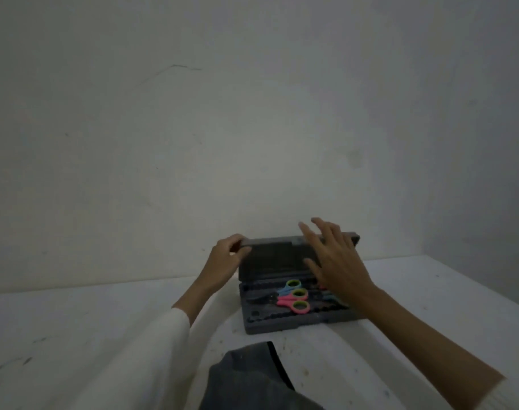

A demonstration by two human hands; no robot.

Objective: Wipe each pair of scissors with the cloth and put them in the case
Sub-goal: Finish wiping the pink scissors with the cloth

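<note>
A: The left hand (227, 255) pinches the lid's (282, 255) corner; the right hand (335, 258) hovers spread before the lid, holding nothing.

B: Scissors (292, 297)?

A: Lying in the case (282, 325) tray. Lower the lid evenly, fingers off the rim.

B: Obstacles?

A: The handles may sit proud. The cloth (252, 377) lies nearer, on the table (104, 335).

Seeing L hand (227, 255) fingers curled, pinching; white sleeve (163, 335) on L forearm. R hand (335, 258) raised, fingers spread, R forearm bare.
</note>
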